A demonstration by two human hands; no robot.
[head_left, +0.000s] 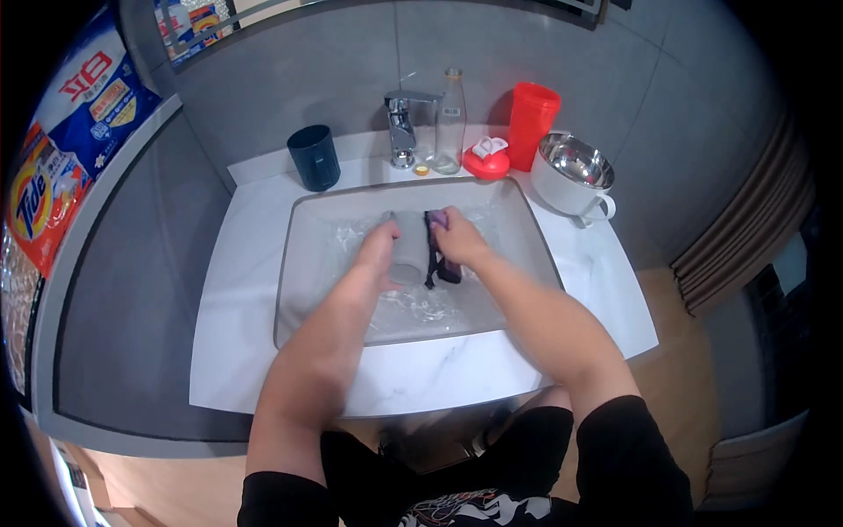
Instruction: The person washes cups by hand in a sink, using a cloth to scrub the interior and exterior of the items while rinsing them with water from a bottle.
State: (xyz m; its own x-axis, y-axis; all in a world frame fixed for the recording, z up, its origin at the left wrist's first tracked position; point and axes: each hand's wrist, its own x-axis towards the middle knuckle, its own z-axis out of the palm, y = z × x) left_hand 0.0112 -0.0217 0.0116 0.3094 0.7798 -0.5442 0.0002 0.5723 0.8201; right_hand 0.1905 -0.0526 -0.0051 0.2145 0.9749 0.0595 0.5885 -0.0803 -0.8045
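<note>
Both my arms reach into a rectangular sink [303,263] with water in it. My left hand [379,250] is closed on a grey, cylinder-shaped vessel [409,246], perhaps a cup, lying partly in the water. Just right of it, my right hand [458,235] grips a dark purple cloth [449,270], whose black edge hangs toward the water. The cloth is beside the grey vessel; whether the two touch, I cannot tell. Part of the left fingers is hidden behind the vessel, and ripples blur its lower end.
Behind the sink stand a dark blue mug [314,160], a chrome faucet [401,132], a clear glass bottle [450,127], a red lid [486,160], a red tumbler [532,127] and a white steel-lined pot [569,180]. Detergent bags [92,105] are at far left. White countertop [439,373] surrounds the basin.
</note>
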